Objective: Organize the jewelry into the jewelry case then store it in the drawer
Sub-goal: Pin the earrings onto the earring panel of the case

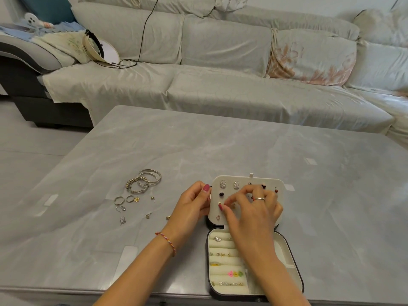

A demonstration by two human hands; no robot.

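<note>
On the near edge of the grey marbled desk (220, 146) the jewelry case (293, 261) lies open, its dark shell lined in cream padding, and I see both hands working at the raised earring panel (271, 184). My left hand (192, 204) curls round the panel's left edge, thumb on the front, so that grip is closed on the panel and steadies it. My right hand (254, 206) pinches a small gold stud (220, 203) against the panel face; the pinch looks closed on it, though the piece is tiny and partly hidden by the fingertips.

I judge the stud to be nearly weightless, hard, smooth and slippery, easy to drop or flick away; it wants holding by its head, with the post fed straight into a hole. The panel seems a thin stiff board under soft covering, likely to flex if pushed without support from behind. The ring rolls (223, 248) below are plump and yielding, with several rings already tucked between them.

Well to the left, loose pieces wait on the desk: silver bangles (146, 180), rigid thin hoops that should lift easily by the rim; plain rings (119, 200); and small earrings (122, 220), fiddly on so glossy a surface.
</note>
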